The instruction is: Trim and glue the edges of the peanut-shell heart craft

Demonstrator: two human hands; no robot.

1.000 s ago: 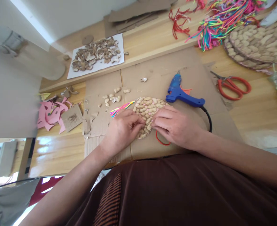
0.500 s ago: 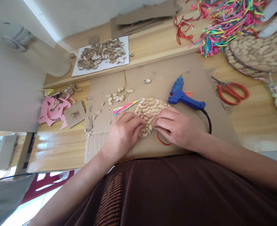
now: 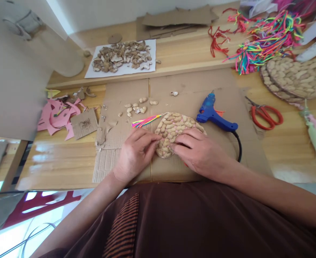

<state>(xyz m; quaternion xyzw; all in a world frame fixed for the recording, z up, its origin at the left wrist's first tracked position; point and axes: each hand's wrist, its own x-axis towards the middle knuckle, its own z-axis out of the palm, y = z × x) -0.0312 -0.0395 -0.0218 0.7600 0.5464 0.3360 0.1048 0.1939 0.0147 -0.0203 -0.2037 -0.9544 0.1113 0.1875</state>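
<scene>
Pink paper scraps [image 3: 57, 116] lie at the far left of my desk [image 3: 289, 150], pushed clear of the cardboard sheet [image 3: 179, 86] that shields the wood. My left hand [image 3: 135, 152] rests palm down, fingers loosely curled, their tips pressing the left edge of the round peanut-shell disc [image 3: 174, 127] to steady it; it grips nothing. My right hand [image 3: 198, 152] lies flat over the disc's near right edge, fingers extended, holding it down. Just right, the blue glue gun [image 3: 214, 116] sits within reach, red scissors [image 3: 267, 114] beyond.
</scene>
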